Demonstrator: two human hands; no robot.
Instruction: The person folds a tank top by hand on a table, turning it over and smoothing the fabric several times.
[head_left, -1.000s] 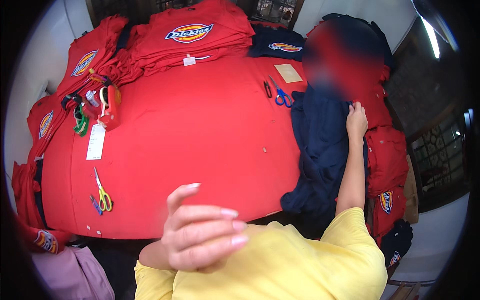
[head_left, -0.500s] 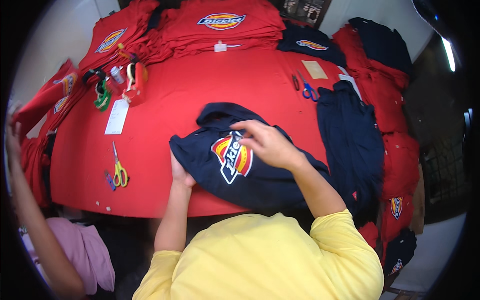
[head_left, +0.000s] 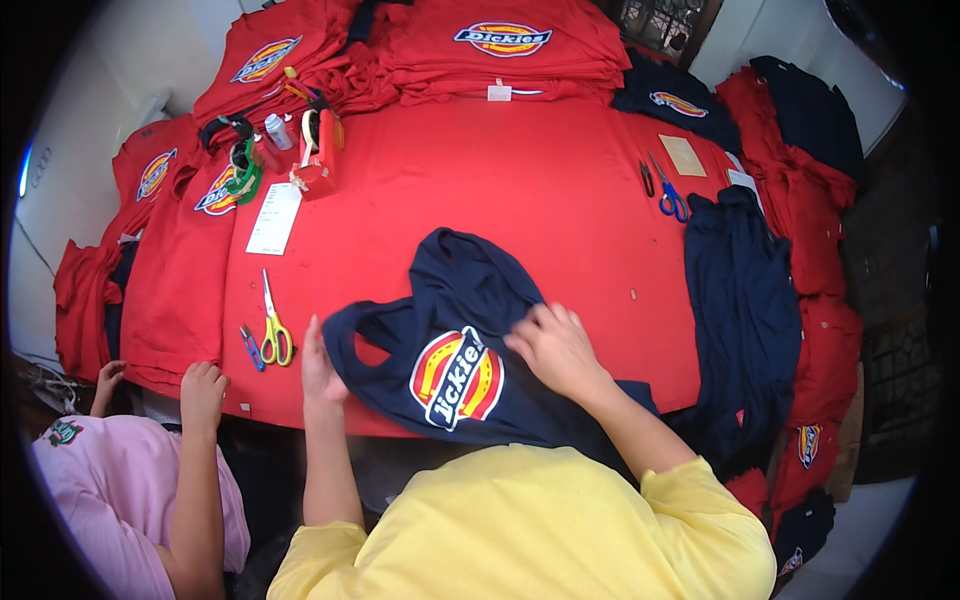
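Currently navy shirt (head_left: pixel 470 300) rumpled across near edge of red counter (head_left: pixel 500 180), red-yellow-white emblem (head_left: pixel 458 380) facing up. Left hand (head_left: pixel 322 370) at shirt's left edge, right hand (head_left: pixel 552 345) curled on fabric; can't tell if either grips. Versus half a second ago: right hand off emblem, print more exposed.

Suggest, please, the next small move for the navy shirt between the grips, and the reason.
Perhaps the right grip should smooth the navy shirt's far part flat on the red cloth, because that part looks bunched while the print faces up.
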